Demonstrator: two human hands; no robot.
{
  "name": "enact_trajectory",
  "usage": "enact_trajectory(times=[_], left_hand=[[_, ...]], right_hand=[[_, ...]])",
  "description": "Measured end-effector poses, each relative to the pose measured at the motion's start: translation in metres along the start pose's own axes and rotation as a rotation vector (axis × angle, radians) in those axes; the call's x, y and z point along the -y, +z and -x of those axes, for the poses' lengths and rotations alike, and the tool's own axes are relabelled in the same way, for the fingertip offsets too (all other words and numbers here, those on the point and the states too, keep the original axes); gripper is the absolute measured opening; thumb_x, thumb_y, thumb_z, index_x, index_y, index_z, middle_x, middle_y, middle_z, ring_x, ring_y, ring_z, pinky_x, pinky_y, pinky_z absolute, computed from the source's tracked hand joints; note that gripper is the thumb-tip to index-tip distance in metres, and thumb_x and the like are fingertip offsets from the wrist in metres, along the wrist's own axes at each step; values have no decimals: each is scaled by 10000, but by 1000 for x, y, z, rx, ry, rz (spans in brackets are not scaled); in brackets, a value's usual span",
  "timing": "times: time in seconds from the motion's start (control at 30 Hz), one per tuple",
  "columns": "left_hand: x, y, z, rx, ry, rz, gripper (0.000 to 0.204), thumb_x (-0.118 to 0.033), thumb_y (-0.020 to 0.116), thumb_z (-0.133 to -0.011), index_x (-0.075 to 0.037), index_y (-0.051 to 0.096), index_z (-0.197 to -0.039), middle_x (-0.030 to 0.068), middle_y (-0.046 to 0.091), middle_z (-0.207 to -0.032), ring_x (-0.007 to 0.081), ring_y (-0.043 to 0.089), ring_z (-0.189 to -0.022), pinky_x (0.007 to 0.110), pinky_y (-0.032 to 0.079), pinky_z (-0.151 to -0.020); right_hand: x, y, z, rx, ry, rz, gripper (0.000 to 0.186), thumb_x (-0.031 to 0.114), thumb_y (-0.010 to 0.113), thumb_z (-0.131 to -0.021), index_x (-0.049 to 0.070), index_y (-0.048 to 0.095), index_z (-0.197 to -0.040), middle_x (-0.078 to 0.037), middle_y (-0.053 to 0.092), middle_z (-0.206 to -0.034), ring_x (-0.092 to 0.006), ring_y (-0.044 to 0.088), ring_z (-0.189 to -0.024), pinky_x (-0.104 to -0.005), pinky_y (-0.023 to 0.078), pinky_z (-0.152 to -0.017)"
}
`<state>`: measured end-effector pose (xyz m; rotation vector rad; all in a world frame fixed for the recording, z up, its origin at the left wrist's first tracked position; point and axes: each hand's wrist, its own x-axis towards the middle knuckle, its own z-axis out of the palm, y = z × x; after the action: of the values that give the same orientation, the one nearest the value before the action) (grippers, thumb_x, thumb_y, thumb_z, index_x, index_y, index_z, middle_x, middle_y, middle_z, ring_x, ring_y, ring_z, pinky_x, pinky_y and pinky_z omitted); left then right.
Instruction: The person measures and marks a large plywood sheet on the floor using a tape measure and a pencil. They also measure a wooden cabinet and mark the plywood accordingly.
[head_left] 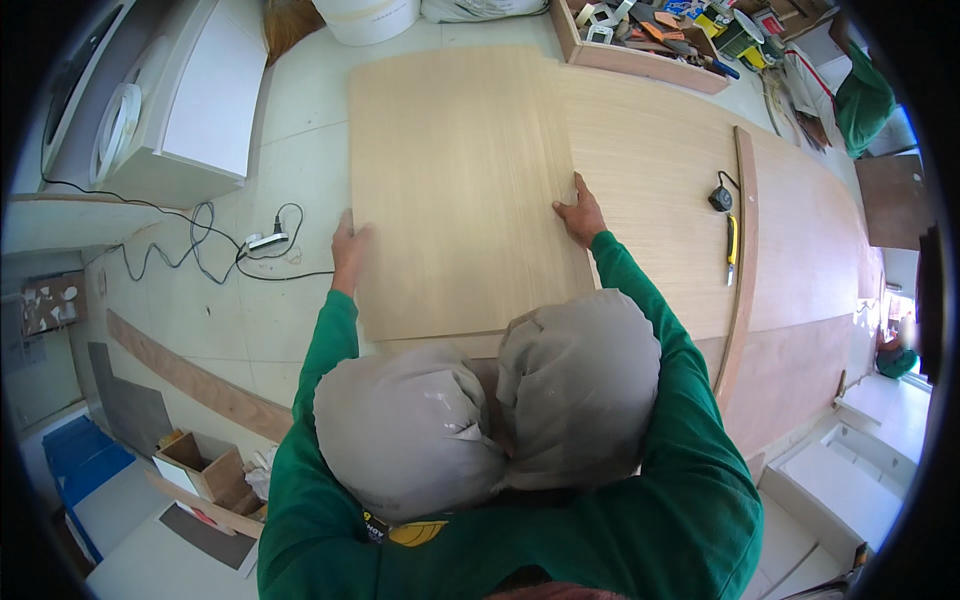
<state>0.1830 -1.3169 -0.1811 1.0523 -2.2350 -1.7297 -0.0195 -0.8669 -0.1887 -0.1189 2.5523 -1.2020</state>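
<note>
Plywood sheet, pale and upright-grained, lies flat on a larger wood panel on the floor. Left hand clasps its left edge; right hand presses open against its right edge. Positioning seems underway; squaring it up likely calls for an even push from both sides.

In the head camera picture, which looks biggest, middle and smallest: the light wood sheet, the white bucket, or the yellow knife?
1. Light wood sheet, held at both edges.
2. White bucket, partly cut off at the top.
3. Yellow knife.

Tool tray, tape measure, white bucket
</note>
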Motion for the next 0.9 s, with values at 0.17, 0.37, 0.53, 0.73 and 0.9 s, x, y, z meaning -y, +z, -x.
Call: enact_trajectory(times=[0.17, 0.37, 0.53, 0.73, 0.9], left_hand=[[-36, 19, 2, 35, 17, -107, 731, -45, 664, -999, -25, 379, -1671, 189, 603, -1526, 275, 630, -1328, 356, 483, -1135], [-24, -6, -12, 80, -16, -94, 700, -65, 671, -1006, -38, 413, -1656, 171, 637, -1484, 267, 640, -1305, 359, 497, -1109], [-53, 11, -19, -12, -199, -9, 603, -110, 684, -1003, -1, 515, -1572, 174, 710, -1340, 240, 700, -1161, 375, 563, -984], [-17, 2, -26, -1, -151, 49, 445, -39, 655, -1015, -37, 590, -1456, 152, 718, -1239, 222, 710, -1054, 359, 575, -909], [-14, 34, -17, 44, -155, 360, 443, -20, 653, -1005, -91, 554, -1431, 166, 701, -1273, 250, 705, -1079, 402, 583, -932]], right_hand=[[-18, 9, -14, -82, -158, 167, 1062, 249, 817, -897, 133, 173, -1734, -291, 573, -1538, -449, 560, -1422, -459, 468, -1196], [8, 6, -20, 90, 10, 60, 1010, 300, 800, -930, 122, 197, -1720, -312, 608, -1486, -479, 601, -1365, -484, 503, -1152], [-2, -7, -20, 35, 58, -214, 918, 308, 796, -961, 90, 274, -1683, -281, 671, -1396, -401, 682, -1256, -451, 548, -1081], [28, -16, -12, 192, 321, -581, 682, 265, 788, -988, -14, 483, -1530, -209, 711, -1323, -293, 695, -1205, -450, 565, -1042], [18, -49, -23, 181, 109, -534, 687, 253, 817, -961, -72, 530, -1494, -223, 676, -1399, -288, 655, -1290, -433, 529, -1104]])
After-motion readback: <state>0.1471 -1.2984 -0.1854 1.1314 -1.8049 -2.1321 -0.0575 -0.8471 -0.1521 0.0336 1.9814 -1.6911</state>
